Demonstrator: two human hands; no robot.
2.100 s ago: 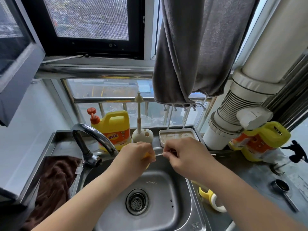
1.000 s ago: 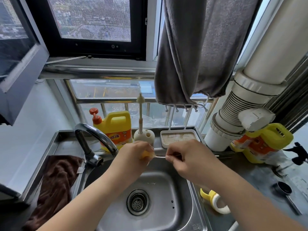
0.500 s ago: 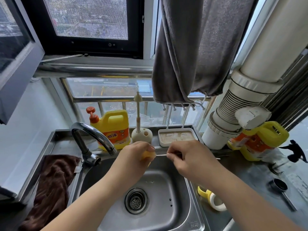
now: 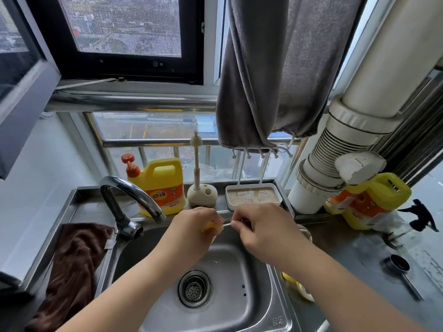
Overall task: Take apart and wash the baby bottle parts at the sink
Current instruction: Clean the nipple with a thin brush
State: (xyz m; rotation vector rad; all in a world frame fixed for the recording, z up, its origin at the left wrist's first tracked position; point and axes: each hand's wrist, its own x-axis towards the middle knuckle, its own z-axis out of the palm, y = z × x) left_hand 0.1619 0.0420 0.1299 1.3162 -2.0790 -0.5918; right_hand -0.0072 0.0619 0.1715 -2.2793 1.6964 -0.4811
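1. Two hands [image 4: 225, 226] meeting over the sink [image 4: 254, 271].
2. Small yellow bottle part [image 4: 209, 230] gripped in left hand [image 4: 191, 232], above the basin.
3. Thin white brush stem [image 4: 226, 225] pinched by right hand [image 4: 260, 232], tip at the part's opening.
4. Best worked straight in and twisted gently; part held steady.
5. Tap [image 4: 134, 200] just left, apparently not running.
6. Second yellow piece [image 4: 291, 281] waiting on desk [image 4: 354, 255].

Over the sink [image 4: 263, 271], left hand [image 4: 191, 226] grips a yellow part [image 4: 209, 229]; right hand [image 4: 259, 226] pinches a thin brush [image 4: 226, 225].
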